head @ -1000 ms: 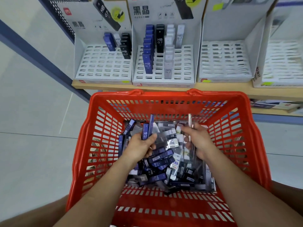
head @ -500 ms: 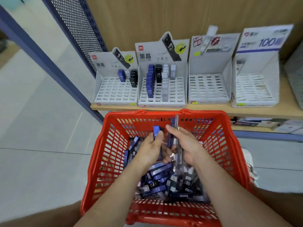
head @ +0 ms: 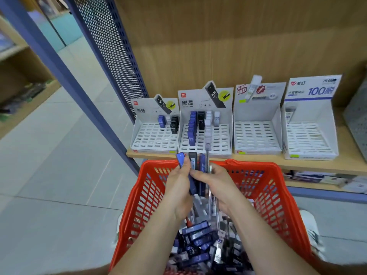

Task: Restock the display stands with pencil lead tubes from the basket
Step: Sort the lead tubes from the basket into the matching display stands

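Note:
A red plastic basket in front of me is filled with several blue, black and clear pencil lead tubes. Above its far rim my left hand grips blue lead tubes. My right hand holds a bunch of black, blue and clear tubes, touching the left. On the wooden shelf stand four white display stands: the left stand holds a few tubes, the second stand holds rows of blue, black and white ones.
The third stand and the fourth stand show only bare slots. A blue perforated metal upright rises left of the shelf. Grey tiled floor lies to the left. A lower shelf carries flat packets.
Both hands have lifted out of the basket's pile with their tubes and come together above its far rim. My view has tilted up, showing all four stands.

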Demonstrator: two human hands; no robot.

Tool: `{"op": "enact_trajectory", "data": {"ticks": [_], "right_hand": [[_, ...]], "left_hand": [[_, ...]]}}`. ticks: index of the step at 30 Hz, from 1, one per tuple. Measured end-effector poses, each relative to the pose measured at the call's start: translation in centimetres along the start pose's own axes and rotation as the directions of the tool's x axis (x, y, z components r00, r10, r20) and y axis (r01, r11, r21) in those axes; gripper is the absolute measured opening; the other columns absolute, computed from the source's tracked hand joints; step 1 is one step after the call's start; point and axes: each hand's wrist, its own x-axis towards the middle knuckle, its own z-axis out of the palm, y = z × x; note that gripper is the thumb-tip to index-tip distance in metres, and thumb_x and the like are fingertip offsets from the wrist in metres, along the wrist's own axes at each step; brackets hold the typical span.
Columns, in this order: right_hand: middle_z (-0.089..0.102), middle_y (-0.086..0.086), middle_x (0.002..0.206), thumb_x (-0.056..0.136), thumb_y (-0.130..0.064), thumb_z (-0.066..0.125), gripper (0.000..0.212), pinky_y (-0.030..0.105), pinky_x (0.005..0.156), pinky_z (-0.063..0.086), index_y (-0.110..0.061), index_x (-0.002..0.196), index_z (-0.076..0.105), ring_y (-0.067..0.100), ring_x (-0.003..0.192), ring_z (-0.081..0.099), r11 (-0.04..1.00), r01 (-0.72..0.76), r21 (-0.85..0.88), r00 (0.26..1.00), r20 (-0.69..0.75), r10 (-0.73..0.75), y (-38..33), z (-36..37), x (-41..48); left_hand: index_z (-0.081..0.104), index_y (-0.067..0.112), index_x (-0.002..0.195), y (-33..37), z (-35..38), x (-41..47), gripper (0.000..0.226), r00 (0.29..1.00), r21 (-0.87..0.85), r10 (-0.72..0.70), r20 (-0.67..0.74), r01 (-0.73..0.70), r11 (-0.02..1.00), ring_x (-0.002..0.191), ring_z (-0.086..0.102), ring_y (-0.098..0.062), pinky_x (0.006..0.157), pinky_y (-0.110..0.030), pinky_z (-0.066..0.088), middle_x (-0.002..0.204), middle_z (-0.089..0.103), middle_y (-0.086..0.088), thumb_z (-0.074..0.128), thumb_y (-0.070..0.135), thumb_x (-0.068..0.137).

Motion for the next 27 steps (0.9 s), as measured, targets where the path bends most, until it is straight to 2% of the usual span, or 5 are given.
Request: {"op": "enact_trajectory", "data": {"ticks": [10, 13, 18, 24, 27], "right_hand": [[0.076, 0.014, 0.086, 0.086, -0.008, 0.071, 0.01, 0.041, 0.071, 0.06, -0.008, 0.097, 0.072, 0.028, 0.079, 0.074, 0.99, -0.102, 0.098, 0.991, 0.099, 0.092, -0.7, -0.1, 1.7], [0.075, 0.016, 0.084, 0.086, -0.004, 0.07, 0.008, 0.037, 0.063, 0.06, -0.011, 0.087, 0.075, 0.027, 0.073, 0.073, 0.981, -0.091, 0.173, 0.993, 0.085, 0.077, -0.5, 0.1, 2.5], [0.075, 0.016, 0.082, 0.083, -0.003, 0.072, 0.009, 0.044, 0.071, 0.059, -0.011, 0.08, 0.076, 0.026, 0.067, 0.071, 0.971, -0.093, 0.219, 0.995, 0.068, 0.08, -0.3, 0.4, 3.8], [0.076, 0.017, 0.086, 0.083, -0.004, 0.073, 0.007, 0.053, 0.082, 0.058, -0.01, 0.088, 0.072, 0.032, 0.076, 0.072, 0.956, -0.038, 0.29, 0.994, -0.084, 0.065, 0.3, 0.7, 5.1], [0.076, 0.016, 0.085, 0.083, -0.006, 0.073, 0.007, 0.053, 0.078, 0.058, -0.011, 0.088, 0.072, 0.031, 0.074, 0.072, 0.949, -0.026, 0.313, 0.99, -0.12, 0.067, 0.6, 0.5, 5.4]], "left_hand": [[0.071, 0.037, 0.102, 1.5, 1.0, 3.2, 0.035, 0.982, 0.231, 0.185, 0.037, -0.189, 0.954, 0.101, 0.067, -0.02, 0.085, -0.041, 0.056, 0.111, 0.069, -0.003, 0.04, 0.052, 0.097], [0.071, 0.027, 0.109, 2.2, 0.9, 4.3, 0.033, 0.988, 0.145, 0.138, 0.071, -0.147, 0.979, 0.093, 0.07, -0.021, 0.073, -0.033, 0.056, 0.103, 0.073, -0.006, 0.041, 0.04, 0.1], [0.065, 0.003, 0.116, 3.6, 0.0, 5.8, 0.031, 0.989, 0.084, 0.111, 0.098, -0.119, 0.989, 0.104, 0.065, -0.037, 0.095, -0.051, 0.05, 0.11, 0.069, -0.02, 0.055, 0.024, 0.096], [0.068, 0.01, 0.111, 3.5, -1.1, 6.0, 0.024, 0.982, 0.396, 0.045, 0.183, -0.116, 0.911, 0.102, 0.067, -0.029, 0.098, -0.049, 0.049, 0.106, 0.072, -0.012, 0.048, 0.016, 0.099], [0.066, 0.025, 0.116, 4.2, -1.9, 5.4, 0.031, 0.962, 0.527, -0.037, 0.271, -0.116, 0.842, 0.091, 0.066, -0.025, 0.08, -0.039, 0.056, 0.105, 0.07, -0.007, 0.045, 0.009, 0.1]]}}
